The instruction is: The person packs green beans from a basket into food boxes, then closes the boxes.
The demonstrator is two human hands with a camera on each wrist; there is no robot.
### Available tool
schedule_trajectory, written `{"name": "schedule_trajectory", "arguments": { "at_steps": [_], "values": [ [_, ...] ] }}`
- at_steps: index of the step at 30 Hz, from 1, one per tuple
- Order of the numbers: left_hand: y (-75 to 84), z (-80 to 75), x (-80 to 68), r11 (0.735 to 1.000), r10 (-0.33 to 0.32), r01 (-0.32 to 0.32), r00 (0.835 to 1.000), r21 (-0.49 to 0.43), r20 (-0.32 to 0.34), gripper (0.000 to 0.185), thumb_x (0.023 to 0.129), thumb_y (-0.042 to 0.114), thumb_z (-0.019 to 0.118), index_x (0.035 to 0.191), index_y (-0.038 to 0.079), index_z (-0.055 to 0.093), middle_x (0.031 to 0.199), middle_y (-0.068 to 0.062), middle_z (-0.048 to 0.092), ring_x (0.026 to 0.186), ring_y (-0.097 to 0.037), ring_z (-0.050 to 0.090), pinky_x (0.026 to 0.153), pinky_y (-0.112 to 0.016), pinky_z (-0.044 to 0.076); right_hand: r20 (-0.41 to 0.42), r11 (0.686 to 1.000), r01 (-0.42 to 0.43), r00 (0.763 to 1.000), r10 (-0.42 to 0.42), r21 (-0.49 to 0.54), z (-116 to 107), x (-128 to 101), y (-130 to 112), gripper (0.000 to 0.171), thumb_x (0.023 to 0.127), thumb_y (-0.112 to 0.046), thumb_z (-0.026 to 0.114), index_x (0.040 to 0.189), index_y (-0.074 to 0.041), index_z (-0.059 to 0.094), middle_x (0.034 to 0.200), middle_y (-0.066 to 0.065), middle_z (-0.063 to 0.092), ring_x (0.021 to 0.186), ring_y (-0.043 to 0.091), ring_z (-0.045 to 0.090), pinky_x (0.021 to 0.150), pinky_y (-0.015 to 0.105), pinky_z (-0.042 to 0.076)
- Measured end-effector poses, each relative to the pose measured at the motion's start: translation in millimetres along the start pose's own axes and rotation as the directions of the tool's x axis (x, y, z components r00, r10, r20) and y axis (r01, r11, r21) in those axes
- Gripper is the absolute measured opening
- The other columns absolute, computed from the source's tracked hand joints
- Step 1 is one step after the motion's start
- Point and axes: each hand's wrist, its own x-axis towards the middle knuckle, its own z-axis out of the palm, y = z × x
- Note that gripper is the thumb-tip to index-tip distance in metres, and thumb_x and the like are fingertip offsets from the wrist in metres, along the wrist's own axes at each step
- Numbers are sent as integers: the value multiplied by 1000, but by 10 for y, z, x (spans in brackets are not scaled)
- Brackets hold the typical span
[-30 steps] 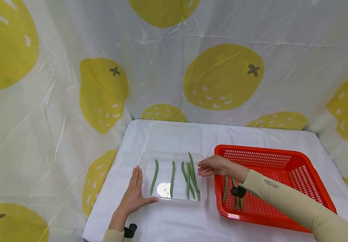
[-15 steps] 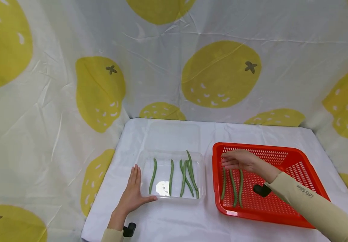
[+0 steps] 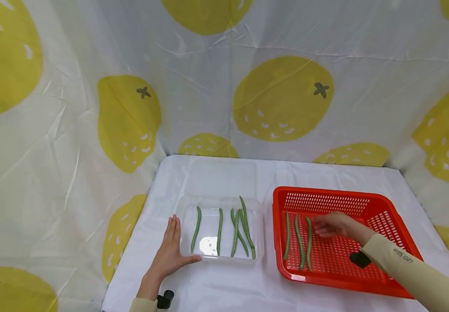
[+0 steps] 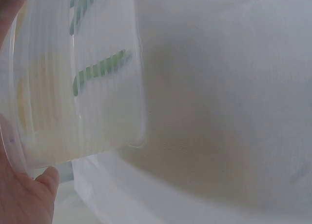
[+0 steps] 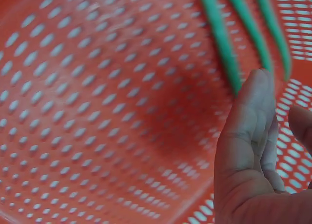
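My left hand (image 3: 169, 255) rests along the left side of a clear plastic container (image 3: 260, 234), fingers straight and thumb spread along its front edge. Inside the container lie several green beans (image 3: 219, 232), two apart and the others crossing at the right. The left wrist view shows the ribbed wall (image 4: 112, 121) close to the palm. Over the red plastic basket (image 3: 337, 255), my right hand (image 3: 335, 225) holds nothing. Its fingertips are beside the rightmost of three green beans (image 3: 309, 245) there. In the right wrist view the thumb stands apart from the fingers (image 5: 243, 131).
Behind the container lies a flat, clear lid-like sheet (image 3: 222, 177). A white cloth (image 3: 228, 286) covers the table. Curtains with a yellow lemon print (image 3: 283, 99) stand at the back and sides, close to the table's edges.
My right hand has moved from the container's right side over into the basket. One green bean in the container has tipped over to lean across another. The left hand stays put.
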Motion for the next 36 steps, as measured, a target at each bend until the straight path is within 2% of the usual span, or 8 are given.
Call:
{"name": "schedule_trajectory", "arguments": {
  "at_steps": [5, 11, 15, 18, 22, 31, 36],
  "values": [
    [7, -5, -10, 1000, -1, 2, 1000, -14, 4, 139, 58, 68, 77, 152, 5, -4, 158, -11, -8, 143, -27, -7, 108, -51, 22, -41, 997, -41, 998, 39, -61, 0, 78, 139, 29, 98, -22, 54, 99, 5, 65, 78, 12, 68, 69, 21, 68, 70, 35, 55],
    [-3, 2, -12, 1000, -1, 1, 1000, 0, 10, 140, 56, 72, 74, 152, 5, -4, 158, -10, -9, 143, -26, -8, 108, -49, 21, -85, 995, -55, 995, 48, -86, 44, 144, 260, 29, 95, -24, 59, 95, 5, 67, 75, 11, 68, 66, 20, 68, 68, 35, 56],
    [3, -3, -7, 1000, -4, 4, 1000, 2, 15, 140, 56, 74, 72, 152, 6, -5, 158, -10, -9, 143, -26, -8, 109, -49, 20, -132, 995, -71, 989, 62, -64, 85, 192, 279, 27, 92, -23, 64, 89, 3, 69, 72, 10, 67, 64, 19, 68, 66, 34, 56],
    [9, -5, -5, 1000, -10, 10, 1000, -5, 16, 140, 57, 70, 76, 152, 7, -6, 158, -10, -9, 143, -26, -8, 108, -50, 21, -146, 996, -68, 987, 59, -56, 123, 202, 267, 27, 90, -23, 67, 87, 4, 69, 70, 10, 67, 63, 19, 68, 65, 34, 56],
    [12, -5, -5, 1000, -12, 12, 1000, -6, 13, 139, 58, 64, 80, 152, 7, -5, 158, -10, -9, 142, -26, -8, 108, -51, 21, -148, 998, -50, 988, 43, -45, 162, 216, 251, 27, 90, -20, 68, 91, 7, 68, 71, 10, 68, 64, 20, 68, 66, 35, 56],
    [-3, 7, -3, 1000, -6, 6, 1000, 4, 9, 140, 58, 68, 77, 151, 8, -7, 158, -11, -9, 143, -26, -8, 108, -50, 22, -117, 998, 0, 993, -7, -60, 182, 233, 261, 24, 91, -15, 65, 92, 10, 68, 71, 10, 68, 63, 18, 68, 64, 34, 56],
    [-6, 2, -4, 1000, -3, 3, 1000, 5, 4, 139, 57, 67, 78, 152, 5, -4, 158, -11, -8, 143, -26, -8, 108, -51, 23, -63, 998, 30, 998, -27, 46, 122, 200, 252, 23, 95, -11, 59, 98, 10, 68, 78, 12, 69, 70, 22, 69, 70, 35, 55]
  ]
}}
